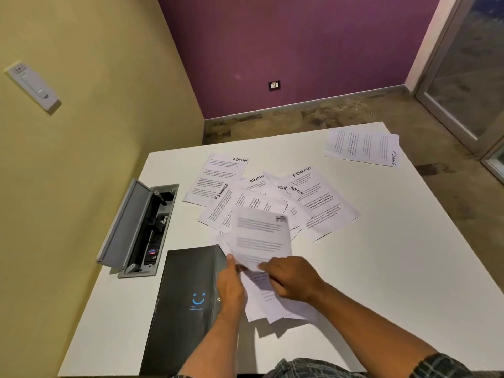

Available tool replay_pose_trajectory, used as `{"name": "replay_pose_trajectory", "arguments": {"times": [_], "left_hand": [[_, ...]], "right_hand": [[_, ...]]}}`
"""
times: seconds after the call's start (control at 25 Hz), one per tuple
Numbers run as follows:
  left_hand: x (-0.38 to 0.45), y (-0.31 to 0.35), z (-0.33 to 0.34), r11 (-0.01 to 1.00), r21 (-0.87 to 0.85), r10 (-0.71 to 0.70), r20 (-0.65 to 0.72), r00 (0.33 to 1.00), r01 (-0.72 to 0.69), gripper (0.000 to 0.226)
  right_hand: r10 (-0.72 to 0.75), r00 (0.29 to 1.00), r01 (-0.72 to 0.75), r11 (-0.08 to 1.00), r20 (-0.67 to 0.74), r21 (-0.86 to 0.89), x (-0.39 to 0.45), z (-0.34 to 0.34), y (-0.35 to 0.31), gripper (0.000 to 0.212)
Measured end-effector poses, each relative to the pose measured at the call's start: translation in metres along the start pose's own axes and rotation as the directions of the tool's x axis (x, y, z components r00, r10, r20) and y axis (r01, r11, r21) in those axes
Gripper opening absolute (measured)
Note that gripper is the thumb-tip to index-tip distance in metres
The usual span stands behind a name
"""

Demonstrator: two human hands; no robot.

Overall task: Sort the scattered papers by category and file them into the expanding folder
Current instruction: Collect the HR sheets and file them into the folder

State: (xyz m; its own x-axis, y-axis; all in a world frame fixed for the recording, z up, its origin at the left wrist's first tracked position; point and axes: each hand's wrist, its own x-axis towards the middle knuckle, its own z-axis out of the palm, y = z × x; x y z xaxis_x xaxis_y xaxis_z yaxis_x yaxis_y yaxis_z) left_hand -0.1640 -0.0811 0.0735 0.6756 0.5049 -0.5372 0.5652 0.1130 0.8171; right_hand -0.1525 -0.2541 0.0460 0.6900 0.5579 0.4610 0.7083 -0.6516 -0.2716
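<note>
Several printed papers (268,203) lie fanned over one another at the middle of the white table (381,255), their corners marked ADMIN or FINANCE in hand lettering. One sheet marked HR (260,238), blurred, is raised above the near edge of that heap, tilted toward the upper part of the frame. Its lower edge meets both hands just below the centre of the picture. The left hand (231,285) stands edge-on at the sheet's lower left corner with the thumb up against the paper; whether the fingers behind are curled onto it I cannot tell. The right hand (291,279) comes in from the lower right, knuckles up, fingers bent down onto the sheet's lower edge; it seems to pinch the sheet, but the fingertips are hidden. Beneath and below both hands a few more sheets (268,304) spread out toward the lower centre of the frame.

Just left of the hands, touching the left wrist in the picture, lies the dark expanding folder (185,301), closed and flat, with a blue smile mark on its cover. Farther left an open cable box (141,230) is set into the tabletop, its grey lid propped up. At the upper right corner of the table, well apart from the heap, a single FINANCE sheet (361,147) lies alone.
</note>
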Motion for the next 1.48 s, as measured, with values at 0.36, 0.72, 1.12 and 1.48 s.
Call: {"name": "replay_pose_trajectory", "arguments": {"times": [0.36, 0.72, 1.12, 1.48], "left_hand": [[0.020, -0.018, -0.017, 0.970, 0.240, 0.037, 0.008, 0.999, -0.038, 0.022], [0.026, -0.026, -0.018, 0.895, 0.402, 0.167, 0.093, 0.981, -0.191, 0.035], [0.021, -0.015, -0.015, 0.906, 0.368, 0.194, 0.074, 0.978, -0.208, 0.051], [0.029, -0.021, -0.021, 0.902, 0.386, 0.184, 0.064, 0.981, -0.195, 0.056]], "right_hand": [[0.132, 0.844, -0.279, 0.936, 0.520, 0.216, 0.002, -0.005, 0.032, 0.051], [0.858, 0.399, -0.893, 0.444, 0.325, -0.076, 0.035, 0.022, 0.148, 0.063], [0.904, 0.288, -0.866, 0.387, 0.316, -0.318, 0.084, 0.054, 0.180, 0.089], [0.909, 0.272, -0.962, 0.259, 0.317, 0.081, 0.096, 0.059, 0.177, 0.023]]}}
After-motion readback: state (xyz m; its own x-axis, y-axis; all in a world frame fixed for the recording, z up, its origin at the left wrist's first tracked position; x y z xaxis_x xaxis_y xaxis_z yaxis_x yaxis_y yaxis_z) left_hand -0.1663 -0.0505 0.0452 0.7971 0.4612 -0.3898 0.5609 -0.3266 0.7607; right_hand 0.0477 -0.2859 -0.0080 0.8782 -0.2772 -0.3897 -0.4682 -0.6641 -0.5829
